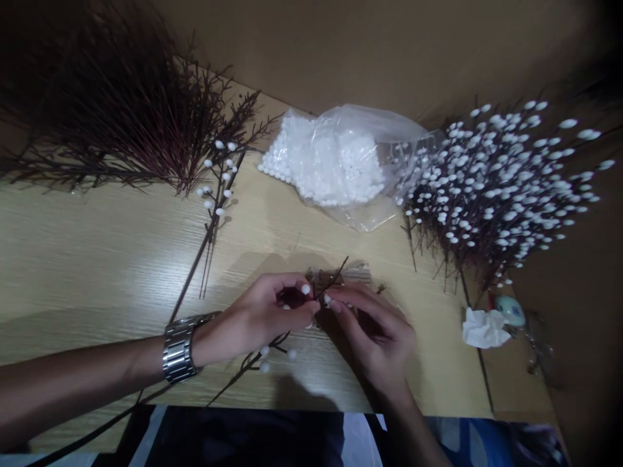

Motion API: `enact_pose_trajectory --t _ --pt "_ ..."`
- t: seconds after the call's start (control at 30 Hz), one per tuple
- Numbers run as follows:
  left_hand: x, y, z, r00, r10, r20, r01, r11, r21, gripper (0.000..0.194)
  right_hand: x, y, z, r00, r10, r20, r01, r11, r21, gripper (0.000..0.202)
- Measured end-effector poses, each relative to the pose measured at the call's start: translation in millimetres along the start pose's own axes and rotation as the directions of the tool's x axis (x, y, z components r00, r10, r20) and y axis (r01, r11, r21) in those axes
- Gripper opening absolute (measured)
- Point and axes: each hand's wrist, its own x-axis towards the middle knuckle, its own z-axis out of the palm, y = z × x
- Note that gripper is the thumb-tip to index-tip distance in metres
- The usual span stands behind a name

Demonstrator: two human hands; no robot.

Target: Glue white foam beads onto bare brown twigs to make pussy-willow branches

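Between the finger and thumb of my left hand (275,311) is a dark twig (337,272) with white beads along it. Its lower end (238,375) slants down toward the table's front edge, with several white beads beside it. My right hand (374,331) pinches a small white bead (328,299) against the twig, close to my left fingertips. Another white bead (305,289) shows at my left index finger. Behind my hands lies a small brownish bundle (357,272), partly hidden by them.
A clear bag of white beads (335,159) lies at the back middle. Bare dark twigs (146,117) are heaped back left, with a beaded branch (214,214) nearby. White-tipped twigs (501,181) stand piled right, behind crumpled white paper (485,327) and a pale green object (509,310).
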Motion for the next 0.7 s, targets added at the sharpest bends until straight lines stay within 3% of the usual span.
enact_pose_trajectory --t 0.57,0.7 --pt "-3 6 1.2 1.000 0.013 -0.004 -0.013 0.999 0.037 0.014 -1 3 6 1.000 0.002 0.016 -0.003 0.998 0.066 0.030" --pt "-4 14 1.0 1.000 0.009 0.030 -0.011 0.998 0.055 0.017 -5 1 -7 0.999 -0.037 -0.034 0.036 0.999 -0.008 0.031"
